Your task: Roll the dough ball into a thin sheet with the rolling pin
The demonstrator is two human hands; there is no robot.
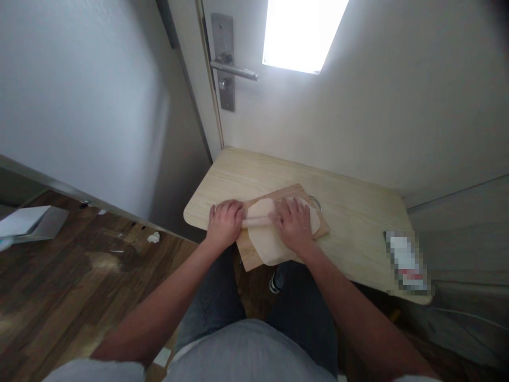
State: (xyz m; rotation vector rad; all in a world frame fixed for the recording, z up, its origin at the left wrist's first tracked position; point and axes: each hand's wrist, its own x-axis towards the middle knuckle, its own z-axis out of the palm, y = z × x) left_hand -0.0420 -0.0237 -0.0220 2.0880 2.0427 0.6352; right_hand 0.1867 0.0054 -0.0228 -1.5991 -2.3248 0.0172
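Observation:
A sheet of pale rolled-out dough (264, 245) lies on a wooden cutting board (249, 254), with one edge hanging towards my lap. Across the dough runs a thin wooden rolling pin (256, 222). Its left end is under my left hand (225, 220), whose fingers curl over it at the board's left side. My right hand (293, 220) is closed over the pin's other end, above the dough, and hides that end. A metal ring handle (315, 203) shows at the board's far right corner.
The board rests on a light wooden table (358, 223) against a white door with a lever handle (234, 69). A blurred-out flat object (406, 262) lies at the table's right end. Paper scraps (153, 237) and a white box (34, 223) are on the floor at left.

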